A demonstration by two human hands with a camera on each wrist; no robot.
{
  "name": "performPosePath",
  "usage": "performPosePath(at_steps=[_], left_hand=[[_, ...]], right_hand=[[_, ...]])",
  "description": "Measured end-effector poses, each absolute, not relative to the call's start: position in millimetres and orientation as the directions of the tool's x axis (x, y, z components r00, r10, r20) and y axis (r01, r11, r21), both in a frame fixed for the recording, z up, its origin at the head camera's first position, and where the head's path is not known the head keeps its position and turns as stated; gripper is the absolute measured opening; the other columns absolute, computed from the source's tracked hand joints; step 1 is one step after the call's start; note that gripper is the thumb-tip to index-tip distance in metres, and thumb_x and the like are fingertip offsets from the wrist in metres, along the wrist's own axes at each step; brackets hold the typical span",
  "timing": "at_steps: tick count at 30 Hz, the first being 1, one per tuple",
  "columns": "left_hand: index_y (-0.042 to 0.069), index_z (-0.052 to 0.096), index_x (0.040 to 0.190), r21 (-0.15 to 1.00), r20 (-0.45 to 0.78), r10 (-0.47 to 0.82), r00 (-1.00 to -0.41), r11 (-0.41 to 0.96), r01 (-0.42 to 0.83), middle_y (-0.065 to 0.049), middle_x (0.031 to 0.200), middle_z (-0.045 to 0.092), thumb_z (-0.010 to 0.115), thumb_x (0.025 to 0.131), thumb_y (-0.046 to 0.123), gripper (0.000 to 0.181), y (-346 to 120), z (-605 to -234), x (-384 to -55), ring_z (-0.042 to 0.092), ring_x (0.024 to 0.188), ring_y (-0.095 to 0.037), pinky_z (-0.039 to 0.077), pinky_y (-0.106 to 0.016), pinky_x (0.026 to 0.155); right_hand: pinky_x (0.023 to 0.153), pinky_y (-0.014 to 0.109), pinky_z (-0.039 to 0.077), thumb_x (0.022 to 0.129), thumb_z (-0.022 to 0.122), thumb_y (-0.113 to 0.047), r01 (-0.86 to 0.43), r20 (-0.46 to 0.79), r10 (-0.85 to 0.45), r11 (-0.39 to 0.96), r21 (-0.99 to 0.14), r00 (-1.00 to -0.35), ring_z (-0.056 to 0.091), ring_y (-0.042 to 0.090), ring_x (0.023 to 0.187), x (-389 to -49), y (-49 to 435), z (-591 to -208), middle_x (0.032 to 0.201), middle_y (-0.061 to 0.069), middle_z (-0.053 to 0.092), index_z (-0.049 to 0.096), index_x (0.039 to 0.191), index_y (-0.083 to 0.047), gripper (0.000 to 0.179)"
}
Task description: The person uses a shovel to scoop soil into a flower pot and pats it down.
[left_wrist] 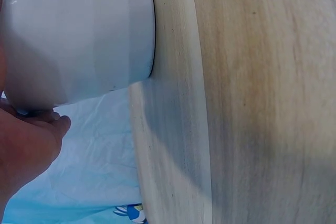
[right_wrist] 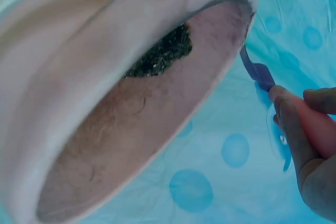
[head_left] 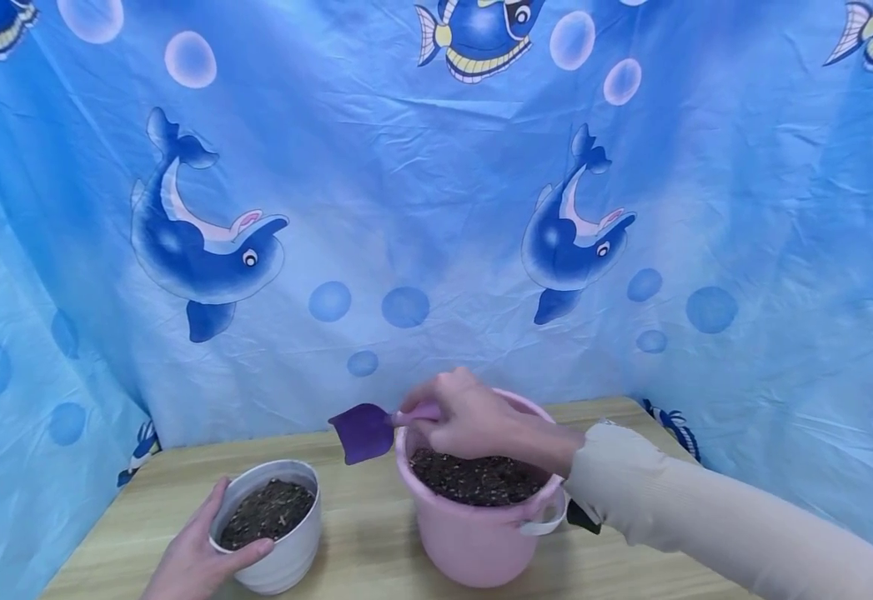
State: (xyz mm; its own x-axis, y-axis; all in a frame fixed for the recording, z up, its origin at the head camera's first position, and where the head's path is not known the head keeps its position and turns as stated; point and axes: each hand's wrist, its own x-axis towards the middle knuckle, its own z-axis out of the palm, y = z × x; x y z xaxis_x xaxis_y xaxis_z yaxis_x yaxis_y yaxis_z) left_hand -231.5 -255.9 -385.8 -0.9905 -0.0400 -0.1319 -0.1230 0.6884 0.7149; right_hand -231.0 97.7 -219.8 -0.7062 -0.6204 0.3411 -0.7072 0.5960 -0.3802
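My left hand [head_left: 194, 552] grips a white flower pot [head_left: 299, 542] at the left of the table, thumb on the near side of its rim. Dark soil [head_left: 267, 515] lies inside. In the left wrist view the pot [left_wrist: 79, 35] stands upright on the wood. With my right hand [head_left: 469, 417] I hold a small trowel [head_left: 364, 435] by its pink handle [right_wrist: 319, 129], above the rim of a pink bucket [head_left: 474, 546]. The purple blade points left, in the air between pot and bucket; no soil shows on it. Soil [head_left: 481, 482] partly fills the bucket.
A pale handle [head_left: 546, 525] juts from the bucket's right side, with a small black thing [head_left: 583, 517] beside it. The wooden table [head_left: 364, 542] backs onto a blue curtain [head_left: 436, 208] printed with dolphins and fish, which also hangs along both sides.
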Motion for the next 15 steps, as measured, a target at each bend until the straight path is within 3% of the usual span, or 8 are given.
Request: performPosePath(at_steps=[8, 12, 15], left_hand=[[-0.003, -0.011, 0.15, 0.663, -0.103, -0.01, -0.995, 0.744, -0.076, -0.039, 0.15, 0.007, 0.071, 0.08, 0.055, 0.122, -269, -385, -229, 0.012, 0.134, -0.059, 0.024, -0.07, 0.104], [0.0, -0.013, 0.15, 0.648, -0.099, -0.001, -0.995, 0.759, -0.065, -0.039, 0.151, 0.006, 0.069, 0.082, 0.055, 0.12, -274, -382, -227, 0.013, 0.132, -0.061, 0.029, -0.07, 0.101], [0.001, -0.013, 0.151, 0.625, -0.061, 0.012, -0.998, 0.78, -0.029, -0.039, 0.15, 0.006, 0.069, 0.082, 0.054, 0.119, -275, -377, -228, 0.016, 0.13, -0.062, 0.032, -0.071, 0.098]], right_hand=[[0.036, 0.019, 0.035, 0.084, 0.07, -0.008, -0.747, 0.464, -0.585, 0.546, -0.38, -0.665, 0.051, -0.001, 0.05, -231, 132, -219, 0.089, 0.0, 0.075, 0.076, 0.098, -0.01, 0.015], [0.04, 0.02, 0.043, 0.084, 0.071, -0.007, -0.732, 0.485, -0.548, 0.528, -0.431, -0.681, 0.06, 0.0, 0.058, -231, 153, -219, 0.091, 0.002, 0.075, 0.076, 0.097, -0.007, 0.013], [0.053, 0.021, 0.054, 0.084, 0.072, -0.007, -0.716, 0.491, -0.522, 0.529, -0.455, -0.698, 0.068, 0.005, 0.073, -232, 170, -221, 0.091, 0.004, 0.075, 0.075, 0.097, -0.006, 0.013]])
